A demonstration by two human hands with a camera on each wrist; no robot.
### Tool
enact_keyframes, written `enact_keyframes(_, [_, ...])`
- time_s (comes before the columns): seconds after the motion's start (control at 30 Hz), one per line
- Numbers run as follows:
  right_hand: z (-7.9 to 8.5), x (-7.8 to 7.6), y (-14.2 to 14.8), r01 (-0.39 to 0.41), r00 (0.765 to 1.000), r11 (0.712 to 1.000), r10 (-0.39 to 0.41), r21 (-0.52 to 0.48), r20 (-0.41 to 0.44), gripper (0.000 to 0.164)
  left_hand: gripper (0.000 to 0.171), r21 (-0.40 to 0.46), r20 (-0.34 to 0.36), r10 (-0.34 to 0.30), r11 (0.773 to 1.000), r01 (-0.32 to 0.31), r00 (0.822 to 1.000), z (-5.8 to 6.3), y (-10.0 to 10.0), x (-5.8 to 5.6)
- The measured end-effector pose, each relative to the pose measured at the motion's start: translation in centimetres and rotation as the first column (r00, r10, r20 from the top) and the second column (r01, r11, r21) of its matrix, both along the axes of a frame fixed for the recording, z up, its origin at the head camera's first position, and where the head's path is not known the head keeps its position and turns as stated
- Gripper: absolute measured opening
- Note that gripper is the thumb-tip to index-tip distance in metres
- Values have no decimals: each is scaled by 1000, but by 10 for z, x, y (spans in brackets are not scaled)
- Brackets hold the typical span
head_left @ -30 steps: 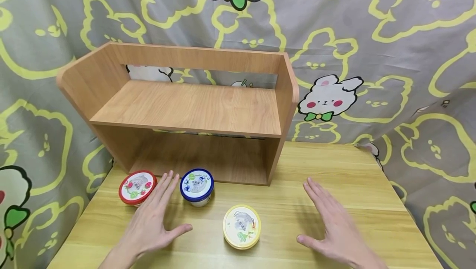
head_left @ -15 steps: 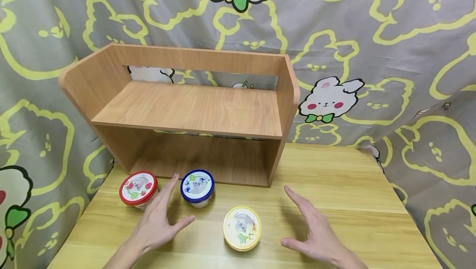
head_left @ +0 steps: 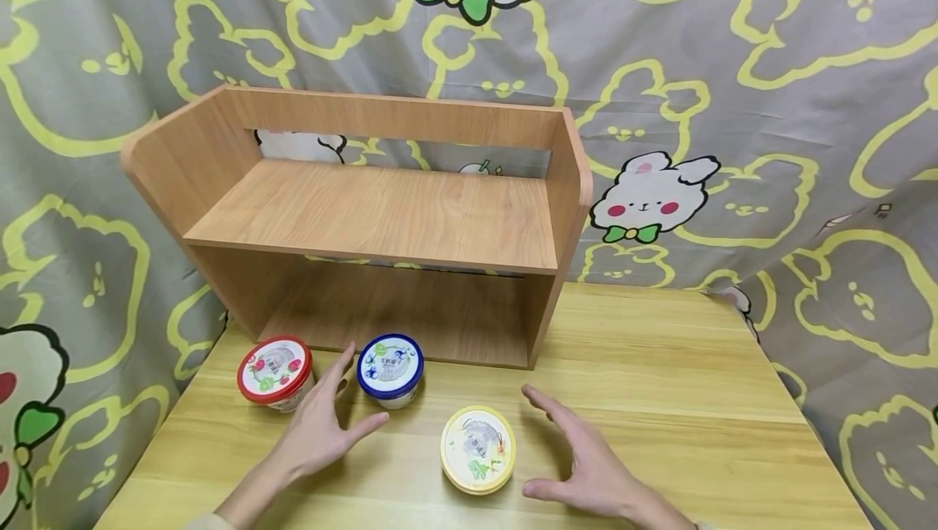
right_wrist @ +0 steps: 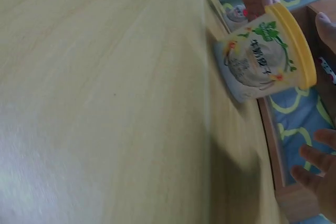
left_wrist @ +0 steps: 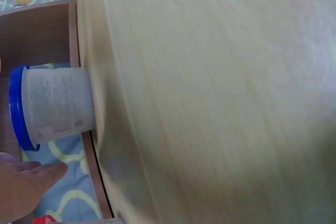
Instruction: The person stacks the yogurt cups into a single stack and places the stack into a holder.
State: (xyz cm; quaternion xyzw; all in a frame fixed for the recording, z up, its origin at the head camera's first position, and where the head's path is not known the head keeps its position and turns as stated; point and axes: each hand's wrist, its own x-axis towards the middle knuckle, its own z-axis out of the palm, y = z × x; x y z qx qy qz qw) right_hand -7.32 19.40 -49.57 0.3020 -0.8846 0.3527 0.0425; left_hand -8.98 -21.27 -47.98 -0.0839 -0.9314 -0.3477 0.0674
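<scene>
Three lidded tubs stand on the wooden table in front of the shelf. The red-lidded tub is at the left, the blue-lidded tub beside it, and the yellow-lidded tub nearer the front. Between the red and blue tubs my left hand hovers, thumb spread from the fingers, holding nothing. To the right of the yellow tub is my right hand, thumb and fingers parted toward it with a gap. In the right wrist view the yellow-lidded tub shows its printed side, apart from the fingers.
A two-tier wooden shelf stands at the back left of the table. Its lower front edge lies just behind the red and blue tubs. A patterned curtain hangs behind and on both sides.
My right hand has moved left, closer to the yellow tub. The left hand has shifted slightly right and its fingers look more bent. The tubs stay in place.
</scene>
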Motion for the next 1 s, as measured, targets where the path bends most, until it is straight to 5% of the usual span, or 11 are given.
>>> enact_keyframes(0.23, [-8,-1,-12,-66,993,996,72,-61,92,115,113,69,0,-42,997,42,999,-8,1,-13])
enact_keyframes(0.47, [-15,-4,-22,-110,978,988,127,-110,167,117,115,67,40,-7,998,4,999,-13,0,-21])
enact_keyframes(1.0, [-23,-6,-32,-142,972,981,164,-134,169,115,108,195,108,-27,981,5,994,-20,4,-28])
